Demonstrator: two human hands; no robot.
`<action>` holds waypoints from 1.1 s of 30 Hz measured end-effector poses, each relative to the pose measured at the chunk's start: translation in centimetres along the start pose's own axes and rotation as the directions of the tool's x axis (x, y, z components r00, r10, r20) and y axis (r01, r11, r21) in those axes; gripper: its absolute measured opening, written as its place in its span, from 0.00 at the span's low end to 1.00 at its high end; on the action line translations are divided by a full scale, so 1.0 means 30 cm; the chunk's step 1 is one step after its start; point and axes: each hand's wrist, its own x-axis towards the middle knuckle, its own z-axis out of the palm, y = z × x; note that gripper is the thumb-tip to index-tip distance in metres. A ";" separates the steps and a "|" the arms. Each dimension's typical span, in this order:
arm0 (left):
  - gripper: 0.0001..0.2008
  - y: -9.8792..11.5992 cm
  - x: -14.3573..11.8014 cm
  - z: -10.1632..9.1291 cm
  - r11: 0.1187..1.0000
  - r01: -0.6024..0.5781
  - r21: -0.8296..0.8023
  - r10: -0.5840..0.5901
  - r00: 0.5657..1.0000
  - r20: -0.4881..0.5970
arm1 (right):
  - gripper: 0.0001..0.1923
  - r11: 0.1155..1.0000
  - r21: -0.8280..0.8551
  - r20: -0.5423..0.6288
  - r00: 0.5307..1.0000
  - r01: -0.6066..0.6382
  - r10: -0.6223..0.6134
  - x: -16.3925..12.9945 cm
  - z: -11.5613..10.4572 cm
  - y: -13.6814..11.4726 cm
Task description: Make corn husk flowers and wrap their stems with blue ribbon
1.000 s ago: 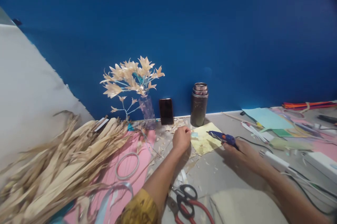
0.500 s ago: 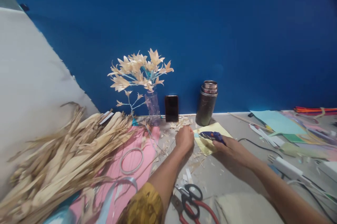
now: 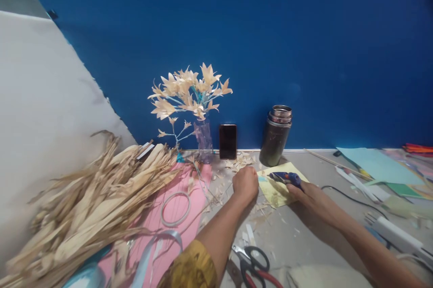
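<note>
My left hand (image 3: 246, 183) is closed beside a yellow sheet of paper (image 3: 282, 198). A short light blue strip (image 3: 262, 179) sticks out at its fingertips, and the rest is hidden in the fist. With my right hand (image 3: 306, 193) I grip a dark blue glue gun (image 3: 286, 178), its nozzle pointing left over the paper, just apart from the strip. Pale husk flowers (image 3: 189, 92) on blue-wrapped stems stand in a clear purple vase (image 3: 204, 141). A small flower branch (image 3: 176, 138) leans beside it.
Dried corn husks (image 3: 91, 202) are heaped on the left, partly over pink paper (image 3: 199, 189). Behind my hands stand a phone (image 3: 228, 141) and a steel flask (image 3: 275, 137). Scissors (image 3: 255, 258) lie in front. A cord and a white power strip (image 3: 399, 238) are on the right.
The whole view has shifted, so everything sits further right and a little lower. The glue gun's nozzle is slightly further from the light blue strip. Both hands keep their grip.
</note>
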 end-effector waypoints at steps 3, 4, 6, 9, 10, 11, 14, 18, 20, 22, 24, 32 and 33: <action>0.13 -0.001 0.000 0.003 1.000 -0.001 -0.002 0.001 1.000 -0.002 | 0.27 0.999 -0.007 -0.005 0.999 0.034 -0.034 0.001 0.007 -0.010; 0.12 -0.002 0.000 0.003 1.000 -0.001 -0.003 0.001 1.000 -0.002 | 0.27 0.999 -0.004 0.009 0.999 0.040 -0.040 0.002 0.011 -0.014; 0.12 -0.002 0.000 0.004 1.000 -0.002 -0.003 0.002 1.000 -0.001 | 0.28 0.999 -0.004 0.038 0.999 0.035 -0.035 0.004 0.016 -0.016; 0.13 -0.001 -0.001 0.003 1.000 -0.004 0.000 0.004 1.000 -0.003 | 0.28 1.000 -0.017 0.023 1.000 0.014 -0.013 0.007 0.020 -0.008; 0.13 -0.001 -0.001 0.003 1.000 -0.005 0.002 0.005 1.000 -0.003 | 0.28 1.000 -0.015 0.014 1.000 0.013 -0.013 0.008 0.021 -0.006; 0.13 -0.001 -0.001 0.002 1.000 -0.005 0.004 0.005 1.000 -0.002 | 0.28 1.000 -0.006 0.008 1.000 0.019 -0.019 0.007 0.022 -0.005; 0.13 -0.003 -0.001 0.003 1.000 -0.014 0.010 0.014 1.000 -0.003 | 0.28 0.999 0.024 0.036 0.998 0.042 -0.043 0.003 0.023 -0.008; 0.12 -0.005 0.001 0.009 1.000 -0.026 0.011 0.026 1.000 -0.007 | 0.28 1.000 0.026 0.070 0.997 0.013 -0.015 -0.011 0.017 -0.016; 0.12 -0.007 0.002 0.014 1.000 -0.027 0.014 0.027 1.000 -0.009 | 0.28 1.000 0.011 0.035 0.999 -0.008 0.008 -0.017 0.015 -0.020; 0.12 -0.009 0.003 0.018 0.999 -0.030 0.017 0.030 0.999 -0.012 | 0.28 1.000 0.007 0.012 1.000 -0.003 0.003 -0.021 0.016 -0.023; 0.12 -0.011 0.003 0.021 0.999 -0.035 0.019 0.035 0.999 -0.017 | 0.28 1.000 0.014 0.020 1.000 0.016 -0.016 -0.024 0.013 -0.020; 0.12 -0.014 0.002 0.026 0.998 -0.056 0.034 0.057 0.998 -0.033 | 0.27 0.999 0.032 -0.049 0.999 -0.007 0.008 -0.035 -0.002 -0.014; 0.12 -0.014 0.001 0.026 0.998 -0.056 0.037 0.057 0.998 -0.034 | 0.27 0.999 0.035 -0.035 0.999 0.007 -0.005 -0.036 0.001 -0.019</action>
